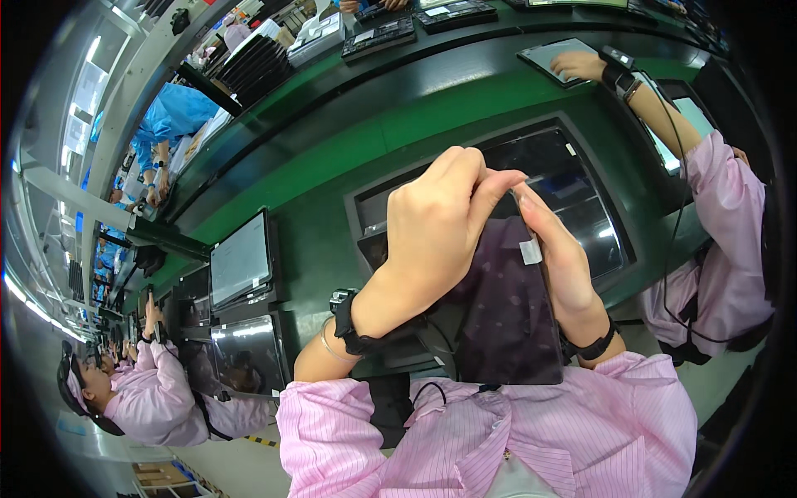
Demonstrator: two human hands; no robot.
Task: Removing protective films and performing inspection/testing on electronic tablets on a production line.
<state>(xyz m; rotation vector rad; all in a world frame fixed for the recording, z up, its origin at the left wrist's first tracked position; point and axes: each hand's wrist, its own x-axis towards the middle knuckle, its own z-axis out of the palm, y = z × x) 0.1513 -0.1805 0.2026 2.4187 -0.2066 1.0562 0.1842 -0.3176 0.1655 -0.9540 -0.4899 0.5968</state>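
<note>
A dark glossy screen panel (510, 324) stands tilted in front of my chest, its face carrying faint smudges. Near its upper right edge sits a small white label (530, 251). My left hand (444, 207) crosses over the panel's upper part, with the fingers curled and the thumb pinched at the top corner; its fingertips are partly hidden. Along the right edge, my right hand (558, 245) holds the panel, its fingertips meeting the left thumb at that corner. Behind my hands, a dark tray (621, 224) with black screens (573, 199) lies on the green bench.
At the far right a co-worker's hand (579, 65) touches a light-screened panel (550, 58). More screens (241, 259) lie at left, beside another person in pink (158, 390). A raised shelf (448, 58) with black devices (378, 39) runs along the back. A cable (677, 241) hangs at right.
</note>
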